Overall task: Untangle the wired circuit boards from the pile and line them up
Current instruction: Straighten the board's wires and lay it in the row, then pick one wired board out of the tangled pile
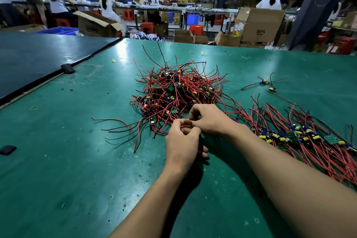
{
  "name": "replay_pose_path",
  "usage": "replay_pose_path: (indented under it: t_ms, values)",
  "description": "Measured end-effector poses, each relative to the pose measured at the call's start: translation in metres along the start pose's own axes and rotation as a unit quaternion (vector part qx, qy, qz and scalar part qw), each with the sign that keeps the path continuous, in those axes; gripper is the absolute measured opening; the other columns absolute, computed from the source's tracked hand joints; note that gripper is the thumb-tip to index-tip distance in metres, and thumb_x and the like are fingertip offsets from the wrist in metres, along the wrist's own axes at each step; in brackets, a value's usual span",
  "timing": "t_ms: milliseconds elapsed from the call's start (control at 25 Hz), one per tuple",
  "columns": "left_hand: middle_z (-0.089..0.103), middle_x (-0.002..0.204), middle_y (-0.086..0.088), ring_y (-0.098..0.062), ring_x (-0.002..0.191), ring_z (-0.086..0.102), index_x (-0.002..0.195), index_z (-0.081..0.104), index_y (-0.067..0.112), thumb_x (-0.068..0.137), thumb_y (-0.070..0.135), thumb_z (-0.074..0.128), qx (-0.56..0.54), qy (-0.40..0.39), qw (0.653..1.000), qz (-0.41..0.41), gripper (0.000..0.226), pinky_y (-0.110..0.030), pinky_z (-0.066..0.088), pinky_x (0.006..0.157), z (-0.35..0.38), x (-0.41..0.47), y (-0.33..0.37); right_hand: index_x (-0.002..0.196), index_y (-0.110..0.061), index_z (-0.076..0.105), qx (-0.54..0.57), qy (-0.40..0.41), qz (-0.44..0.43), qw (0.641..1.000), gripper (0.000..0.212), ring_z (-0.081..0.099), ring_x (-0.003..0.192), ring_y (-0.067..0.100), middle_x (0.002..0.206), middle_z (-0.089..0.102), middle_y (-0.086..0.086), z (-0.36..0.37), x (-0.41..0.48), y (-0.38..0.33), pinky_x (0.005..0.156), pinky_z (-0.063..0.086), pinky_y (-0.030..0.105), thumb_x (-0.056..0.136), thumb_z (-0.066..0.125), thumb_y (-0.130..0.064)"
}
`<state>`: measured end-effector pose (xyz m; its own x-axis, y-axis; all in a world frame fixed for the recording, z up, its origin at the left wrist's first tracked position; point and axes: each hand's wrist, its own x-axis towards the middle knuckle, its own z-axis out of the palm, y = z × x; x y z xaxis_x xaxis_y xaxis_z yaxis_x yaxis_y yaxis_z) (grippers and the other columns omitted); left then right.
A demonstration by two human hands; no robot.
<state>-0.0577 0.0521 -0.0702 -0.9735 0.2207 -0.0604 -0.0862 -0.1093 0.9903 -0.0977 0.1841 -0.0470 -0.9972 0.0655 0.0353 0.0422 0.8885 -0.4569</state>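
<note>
Pinching wires of the tangled red pile, left hand and right hand touch; fingers curled.

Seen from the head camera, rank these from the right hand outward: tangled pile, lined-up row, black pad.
1. tangled pile, at the right hand's fingertips, just ahead.
2. lined-up row, on its right.
3. black pad, far left table edge.

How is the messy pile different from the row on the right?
The pile is heaped, wires tangled every way; the row lies flat, wires running alongside each other. The left hand and right hand pinch at the pile, not the row. Both are boards with red and black wires.
</note>
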Motion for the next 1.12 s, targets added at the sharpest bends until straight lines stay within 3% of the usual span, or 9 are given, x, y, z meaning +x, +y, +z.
replay_pose_path:
  t_ms: [120,320,520,760,800,840,960,1000,1120]
  values:
    - [0.064,0.062,-0.008,-0.031,0.046,0.061,0.101,0.051,0.012,0.092,0.003,0.052,-0.008,-0.002,1.0,-0.003,0.013,-0.046,0.054,0.045,0.0,0.0,0.0,0.079,-0.025,0.066,0.106,0.057,0.02,0.993,0.022,0.059,0.07,0.002,0.077,0.067,-0.011,-0.007,-0.004,0.001,0.062,0.046,0.02,0.083,0.077,-0.043]
    - [0.064,0.093,-0.023,-0.03,0.051,0.064,0.109,0.05,0.01,0.095,0.0,0.049,-0.054,-0.016,0.998,-0.03,0.017,-0.037,0.053,0.044,0.002,-0.001,0.003,0.071,-0.02,0.071,0.345,0.132,0.068,0.927,0.029,0.053,0.048,-0.008,0.052,0.061,-0.02,-0.026,-0.011,-0.007,0.046,0.036,0.006,0.088,0.073,-0.044]
    - [0.062,0.072,-0.017,-0.028,0.045,0.06,0.097,0.055,0.0,0.098,0.01,0.053,-0.019,-0.023,1.0,-0.006,0.01,-0.03,0.05,0.04,0.002,-0.006,0.003,0.08,-0.019,0.062,0.504,0.108,0.089,0.852,0.025,0.045,0.055,0.007,0.061,0.061,-0.012,-0.039,-0.02,-0.014,0.052,0.038,0.019,0.09,0.071,-0.04]
    - [0.06,0.052,-0.009,-0.024,0.039,0.057,0.083,0.059,-0.001,0.097,0.019,0.056,-0.029,-0.082,0.996,-0.021,0.025,-0.021,0.042,0.036,0.002,-0.014,0.013,0.083,-0.01,0.069,0.728,0.059,-0.038,0.682,0.023,0.062,0.065,0.013,0.078,0.066,0.001,-0.071,-0.046,-0.019,0.062,0.055,0.025,0.083,0.075,-0.032]
    - [0.059,0.052,-0.01,-0.023,0.039,0.057,0.082,0.06,0.0,0.098,0.024,0.055,-0.06,-0.096,0.993,-0.044,0.03,-0.021,0.042,0.036,0.003,-0.016,0.017,0.08,-0.012,0.073,0.728,0.049,-0.064,0.681,0.02,0.064,0.067,0.014,0.079,0.068,0.002,-0.074,-0.052,-0.019,0.064,0.055,0.026,0.08,0.077,-0.032]
    - [0.059,0.053,-0.01,-0.023,0.04,0.058,0.082,0.061,0.001,0.097,0.032,0.054,-0.097,-0.118,0.985,-0.077,0.036,-0.02,0.043,0.037,0.003,-0.016,0.021,0.079,-0.015,0.075,0.704,0.045,-0.085,0.704,0.018,0.064,0.07,0.015,0.081,0.068,0.003,-0.075,-0.06,-0.019,0.065,0.055,0.026,0.079,0.078,-0.033]
    - [0.068,0.068,-0.011,-0.022,0.05,0.065,0.087,0.068,0.004,0.093,0.055,0.046,-0.197,-0.225,0.94,-0.167,0.056,-0.025,0.052,0.043,0.0,-0.016,0.031,0.08,-0.02,0.074,0.491,0.056,-0.119,0.861,0.018,0.063,0.072,0.014,0.08,0.07,0.005,-0.067,-0.083,-0.013,0.064,0.05,0.023,0.078,0.082,-0.036]
    - [0.07,0.074,-0.011,-0.022,0.054,0.067,0.086,0.071,0.006,0.092,0.056,0.046,-0.215,-0.257,0.926,-0.175,0.056,-0.026,0.055,0.047,-0.002,-0.015,0.032,0.079,-0.02,0.073,0.421,0.047,-0.121,0.898,0.02,0.063,0.072,0.014,0.081,0.071,0.007,-0.063,-0.09,-0.009,0.065,0.049,0.023,0.077,0.082,-0.038]
    - [0.072,0.08,-0.008,-0.019,0.061,0.069,0.086,0.076,0.011,0.089,0.038,0.053,-0.174,-0.301,0.923,-0.166,0.036,-0.027,0.057,0.054,0.0,-0.017,0.03,0.077,-0.023,0.072,0.323,0.061,-0.104,0.939,0.027,0.066,0.075,0.025,0.087,0.07,0.012,-0.049,-0.106,0.004,0.071,0.052,0.031,0.072,0.082,-0.048]
